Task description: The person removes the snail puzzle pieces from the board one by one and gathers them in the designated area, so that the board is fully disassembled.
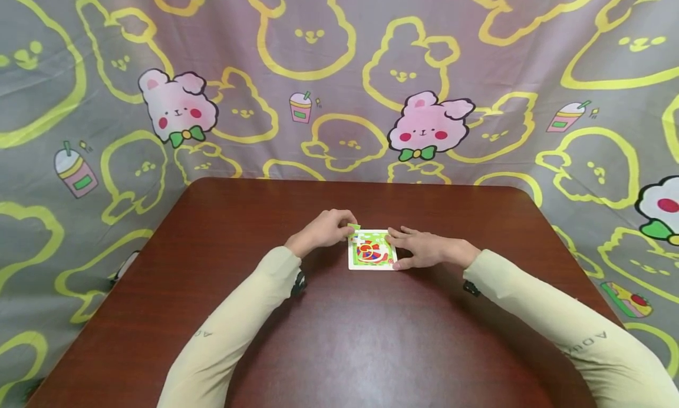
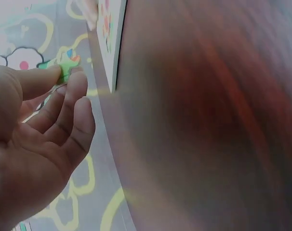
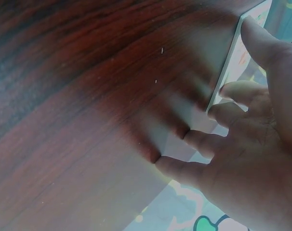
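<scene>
A small square jigsaw puzzle (image 1: 371,267) with a white border and a colourful snail-like picture on green lies flat on the table. At its upper left corner my left hand (image 1: 328,228) pinches a green puzzle piece (image 2: 66,70) between thumb and index finger. The piece is raised above the table, and its other fingers are loosely bent. On the puzzle's right side rests my right hand (image 1: 421,247), fingers spread, with thumb and fingertips touching the white border. In the right wrist view the thumb (image 3: 261,43) lies over the puzzle's edge.
The brown wooden table (image 1: 329,337) has rounded far corners. Behind it and at both sides hangs a grey curtain (image 1: 339,95) printed with yellow outlines and pink rabbits.
</scene>
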Tool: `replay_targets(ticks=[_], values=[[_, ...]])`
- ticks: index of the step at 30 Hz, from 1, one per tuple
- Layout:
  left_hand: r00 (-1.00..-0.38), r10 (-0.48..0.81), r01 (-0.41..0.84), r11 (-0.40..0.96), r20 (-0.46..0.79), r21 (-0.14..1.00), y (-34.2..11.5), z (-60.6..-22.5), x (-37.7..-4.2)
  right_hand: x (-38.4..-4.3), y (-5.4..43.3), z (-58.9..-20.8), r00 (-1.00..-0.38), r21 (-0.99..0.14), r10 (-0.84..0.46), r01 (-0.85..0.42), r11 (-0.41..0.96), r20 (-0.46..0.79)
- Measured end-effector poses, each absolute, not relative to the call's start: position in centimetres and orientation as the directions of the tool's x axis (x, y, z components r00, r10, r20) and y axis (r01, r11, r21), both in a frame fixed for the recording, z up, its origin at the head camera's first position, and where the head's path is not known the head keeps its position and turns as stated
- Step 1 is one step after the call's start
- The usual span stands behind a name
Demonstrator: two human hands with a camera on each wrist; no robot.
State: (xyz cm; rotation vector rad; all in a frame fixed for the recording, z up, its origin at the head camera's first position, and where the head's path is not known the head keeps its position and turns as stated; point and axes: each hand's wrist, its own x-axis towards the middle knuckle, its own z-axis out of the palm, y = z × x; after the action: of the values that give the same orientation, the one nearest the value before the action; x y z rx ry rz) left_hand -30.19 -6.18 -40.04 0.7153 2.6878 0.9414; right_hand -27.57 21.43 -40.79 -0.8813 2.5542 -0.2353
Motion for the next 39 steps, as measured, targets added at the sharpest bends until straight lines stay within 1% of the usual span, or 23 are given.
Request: replay_targets(ticks=[4, 9, 19, 25, 39], values=[[-0.875, 0.48, 0.323, 0.675, -0.063, 0.664, -7.7, -39.7, -30.3, -27.4, 21.4, -41.0, -0.712, -0.302, -0.62, -0.543, 0.784, -0.33], [-0.886, 0.456, 0.292, 0.683, -0.079, 0.67, -9.6, -39.5, -30.4, -27.3, 21.6, -41.4, -0.71, -0.314, -0.627, -0.545, 0.778, -0.321], [-0.912, 0.399, 0.222, 0.682, -0.1, 0.697, -13.1, -39.0, -31.2, -27.6, 21.7, -41.2, -0.717, -0.299, -0.62, -0.545, 0.784, -0.318], [-0.922, 0.368, 0.19, 0.696, -0.118, 0.692, -15.2, -39.0, -31.4, -27.7, 21.6, -41.0, -0.719, -0.307, -0.609, -0.528, 0.792, -0.335], [-0.925, 0.347, 0.148, 0.702, -0.153, 0.697, -19.1, -39.7, -31.7, -27.8, 21.3, -41.0, -0.716, -0.307, -0.61, -0.528, 0.791, -0.339]])
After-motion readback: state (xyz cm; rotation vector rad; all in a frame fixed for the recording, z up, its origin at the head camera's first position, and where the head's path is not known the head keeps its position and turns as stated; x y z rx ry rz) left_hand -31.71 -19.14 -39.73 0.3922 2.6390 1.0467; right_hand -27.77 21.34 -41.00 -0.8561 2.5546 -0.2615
